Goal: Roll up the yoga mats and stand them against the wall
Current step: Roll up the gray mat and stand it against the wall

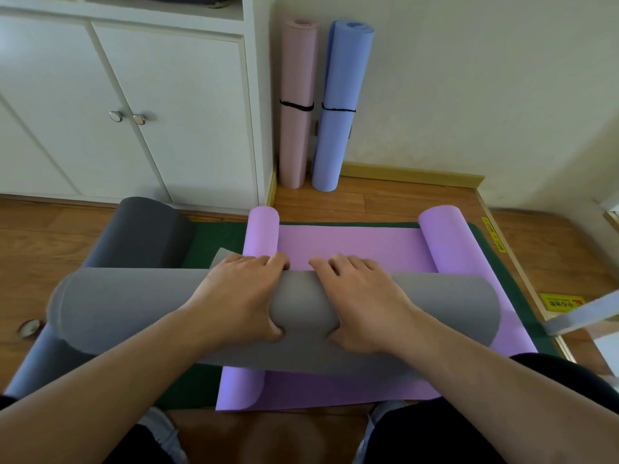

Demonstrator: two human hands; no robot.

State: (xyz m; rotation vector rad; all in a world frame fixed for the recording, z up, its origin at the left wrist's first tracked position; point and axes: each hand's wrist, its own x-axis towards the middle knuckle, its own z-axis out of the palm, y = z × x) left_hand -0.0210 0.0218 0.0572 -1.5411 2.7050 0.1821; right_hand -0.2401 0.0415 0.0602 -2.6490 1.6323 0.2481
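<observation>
While both hands, left hand (234, 296) and right hand (361, 299), clamp the grey yoga mat roll (303, 306), fingers curled over, the purple mat (351, 246) lies underneath.

Your left hand (234, 293) and right hand (361, 296) cover the middle of the grey foam mat roll (117, 309), and your fingertips are hidden over its far side. That roll hides part of the flat purple mat (351, 242) beneath. The yellow floor sticker (562, 301) has print too small to read. The small round object (30, 328) at the left is too blurred to identify
</observation>
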